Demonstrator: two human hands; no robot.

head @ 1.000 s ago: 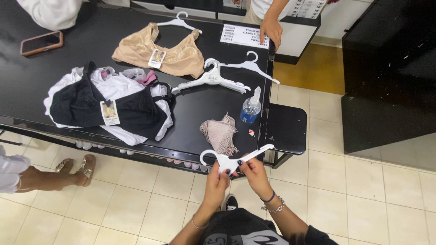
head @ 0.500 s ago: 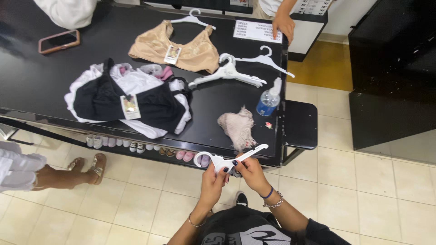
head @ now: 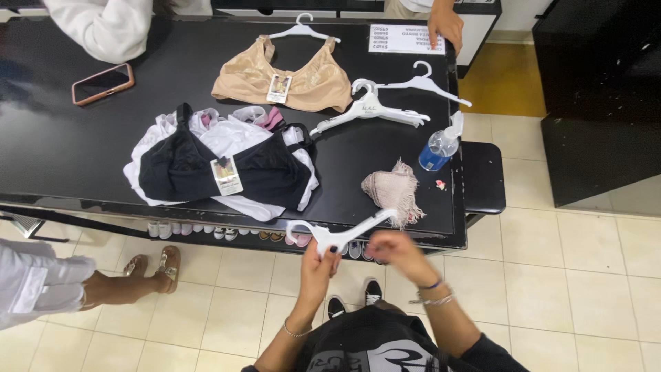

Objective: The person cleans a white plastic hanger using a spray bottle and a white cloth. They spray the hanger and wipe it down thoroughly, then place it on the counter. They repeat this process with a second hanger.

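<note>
My left hand (head: 321, 260) grips a white plastic hanger (head: 342, 233) near its hook, just off the front edge of the black table (head: 69, 158). My right hand (head: 394, 251) is blurred beside the hanger's right part, fingers curled; whether it touches the hanger is unclear. A crumpled pinkish cloth (head: 394, 191) lies on the table just beyond the hanger. A pile of black and white bras (head: 220, 165) with a tag lies to the left.
A beige bra (head: 284, 81) on a hanger, two loose white hangers (head: 385, 103), a blue spray bottle (head: 439, 146), a phone (head: 102, 84) and a printed sheet (head: 403, 38) lie on the table. Other people's hand (head: 446, 26), sleeve (head: 103, 24) and sandalled feet (head: 155, 265) are nearby.
The view has shifted, so the table appears lower and more to the right. My right hand has slid off the hanger's right end and drawn back toward me; the left still holds it.
</note>
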